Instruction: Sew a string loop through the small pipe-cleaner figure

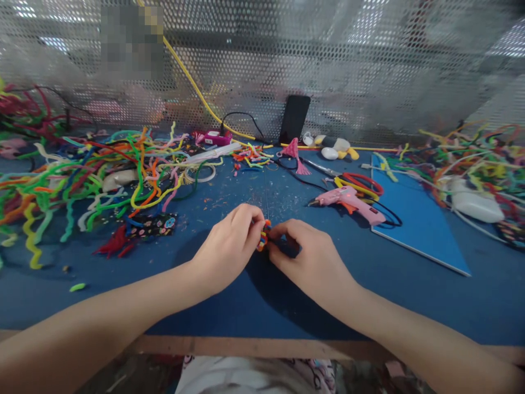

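Note:
My left hand [230,247] and my right hand [308,258] meet over the middle of the blue table [254,295]. Between their fingertips they pinch a small coiled pipe-cleaner piece [263,235] with orange, yellow and blue bands. Both hands have their fingers closed on it. Most of the piece is hidden by the fingers. A pink glue gun [351,202] lies a little beyond my right hand, apart from it.
A big tangle of coloured pipe cleaners [82,180] covers the left of the table, another tangle [476,158] the right. A blue board [414,219], red-handled scissors [361,180], a black phone [294,119] against the mesh wall and a patterned cloth scrap [153,224] lie around.

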A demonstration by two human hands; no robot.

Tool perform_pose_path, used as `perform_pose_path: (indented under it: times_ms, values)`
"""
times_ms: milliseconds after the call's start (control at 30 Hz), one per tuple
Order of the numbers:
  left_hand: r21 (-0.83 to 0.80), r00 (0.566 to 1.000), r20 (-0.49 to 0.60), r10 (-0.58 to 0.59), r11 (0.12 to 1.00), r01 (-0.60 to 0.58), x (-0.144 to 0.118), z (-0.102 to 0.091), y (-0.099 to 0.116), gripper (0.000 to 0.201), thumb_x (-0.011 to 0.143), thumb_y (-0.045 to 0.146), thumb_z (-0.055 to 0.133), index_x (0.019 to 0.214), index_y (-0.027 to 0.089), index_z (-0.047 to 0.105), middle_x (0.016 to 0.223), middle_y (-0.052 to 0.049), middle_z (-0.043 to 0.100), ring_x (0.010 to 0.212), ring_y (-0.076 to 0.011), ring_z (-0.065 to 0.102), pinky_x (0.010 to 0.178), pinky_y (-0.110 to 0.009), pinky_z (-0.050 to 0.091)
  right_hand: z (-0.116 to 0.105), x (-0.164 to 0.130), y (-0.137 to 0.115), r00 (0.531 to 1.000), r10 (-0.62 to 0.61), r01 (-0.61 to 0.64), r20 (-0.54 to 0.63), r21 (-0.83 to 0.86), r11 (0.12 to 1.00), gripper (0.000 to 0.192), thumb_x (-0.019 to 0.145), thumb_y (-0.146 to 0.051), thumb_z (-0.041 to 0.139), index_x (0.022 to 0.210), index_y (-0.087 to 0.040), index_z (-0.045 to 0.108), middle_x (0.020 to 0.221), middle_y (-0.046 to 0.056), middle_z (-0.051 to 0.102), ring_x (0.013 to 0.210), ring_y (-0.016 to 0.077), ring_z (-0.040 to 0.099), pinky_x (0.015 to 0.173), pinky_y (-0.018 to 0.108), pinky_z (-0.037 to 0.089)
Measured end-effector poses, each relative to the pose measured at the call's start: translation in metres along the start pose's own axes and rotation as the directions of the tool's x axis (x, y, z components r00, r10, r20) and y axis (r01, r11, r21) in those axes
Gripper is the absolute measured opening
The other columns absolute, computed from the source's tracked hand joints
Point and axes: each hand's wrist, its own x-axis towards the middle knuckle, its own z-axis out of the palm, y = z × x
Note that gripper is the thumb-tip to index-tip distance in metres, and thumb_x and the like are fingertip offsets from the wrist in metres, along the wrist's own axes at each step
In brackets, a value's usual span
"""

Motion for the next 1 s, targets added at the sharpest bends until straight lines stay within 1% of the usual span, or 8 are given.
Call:
perform_pose_path:
  times_ms: [233,433,533,667,800,867,933,1000]
  values:
    - [-0.255,0.979,0.079,-0.188,0.946,0.202,0.002,0.000,-0.002,0.014,0.104,0.030,0.044,0.099,0.021,0.052,0.090,-0.001,0.065,0.078,-0.0134,0.063,0.073,-0.028,0.049,-0.003,0.000,0.003,0.999,-0.041,0.040,0.004,0.162,0.986,0.014,0.091,-0.015,0.060,0.099,-0.021,0.070,0.096,0.001,0.077,0.086,0.0150,0.071,0.080,0.027,0.052]
    - [-0.383,0.981,0.029,-0.192,0.904,0.188,0.001,0.006,-0.011,0.016,0.104,0.034,0.046,0.099,0.021,0.053,0.089,-0.001,0.061,0.077,-0.0124,0.059,0.070,-0.027,0.048,-0.005,0.003,0.005,0.995,-0.102,0.099,0.003,0.203,0.974,0.013,0.097,-0.016,0.059,0.099,-0.022,0.070,0.097,0.001,0.076,0.088,0.0145,0.070,0.082,0.027,0.053]
    - [-0.543,0.982,0.052,-0.181,0.820,0.180,0.002,0.009,-0.012,0.012,0.103,0.031,0.049,0.099,0.020,0.052,0.091,-0.001,0.062,0.081,-0.0119,0.060,0.073,-0.026,0.051,-0.005,0.004,0.005,0.991,-0.131,0.126,0.006,0.210,0.969,0.014,0.096,-0.014,0.058,0.099,-0.022,0.070,0.096,0.001,0.075,0.088,0.0139,0.070,0.082,0.026,0.052]
    - [-0.708,0.961,0.139,-0.240,0.654,0.266,0.005,0.012,-0.006,0.004,0.100,0.025,0.051,0.100,0.021,0.049,0.089,0.000,0.061,0.084,-0.0121,0.061,0.075,-0.025,0.054,-0.004,0.005,0.004,0.990,-0.140,0.135,0.008,0.210,0.968,0.017,0.095,-0.012,0.058,0.100,-0.021,0.071,0.096,0.001,0.076,0.087,0.0136,0.070,0.082,0.025,0.053]
    - [-0.745,0.941,0.172,-0.292,0.586,0.319,0.007,0.009,-0.005,0.008,0.095,0.020,0.050,0.103,0.020,0.052,0.090,-0.001,0.061,0.087,-0.0124,0.060,0.079,-0.026,0.054,-0.004,0.005,0.005,0.996,-0.090,0.083,0.023,0.206,0.975,0.019,0.094,-0.014,0.058,0.104,-0.022,0.073,0.101,0.002,0.078,0.091,0.0160,0.073,0.085,0.028,0.055]
    - [-0.741,0.943,0.186,-0.277,0.590,0.320,0.007,0.004,-0.007,0.018,0.086,0.013,0.049,0.102,0.020,0.055,0.095,-0.002,0.061,0.094,-0.0134,0.061,0.084,-0.027,0.054,-0.004,0.006,0.007,0.998,-0.053,0.047,0.023,0.201,0.978,0.020,0.093,-0.015,0.060,0.106,-0.022,0.073,0.103,0.003,0.079,0.092,0.0171,0.074,0.086,0.029,0.057]
    - [-0.722,0.941,0.249,-0.228,0.604,0.337,0.008,-0.002,-0.010,0.033,0.073,0.009,0.049,0.103,0.020,0.056,0.103,-0.004,0.061,0.099,-0.0155,0.062,0.084,-0.029,0.055,-0.004,0.006,0.008,0.999,-0.036,0.031,0.021,0.191,0.981,0.018,0.093,-0.017,0.061,0.104,-0.022,0.074,0.102,0.003,0.080,0.090,0.0174,0.075,0.085,0.030,0.057]
    - [-0.693,0.934,0.297,-0.199,0.628,0.354,0.010,-0.007,-0.014,0.040,0.067,0.009,0.053,0.106,0.020,0.055,0.108,-0.005,0.060,0.101,-0.0170,0.064,0.083,-0.030,0.057,-0.004,0.007,0.009,0.999,-0.043,0.039,0.019,0.187,0.982,0.017,0.093,-0.018,0.061,0.101,-0.021,0.075,0.100,0.003,0.080,0.088,0.0170,0.075,0.084,0.029,0.058]
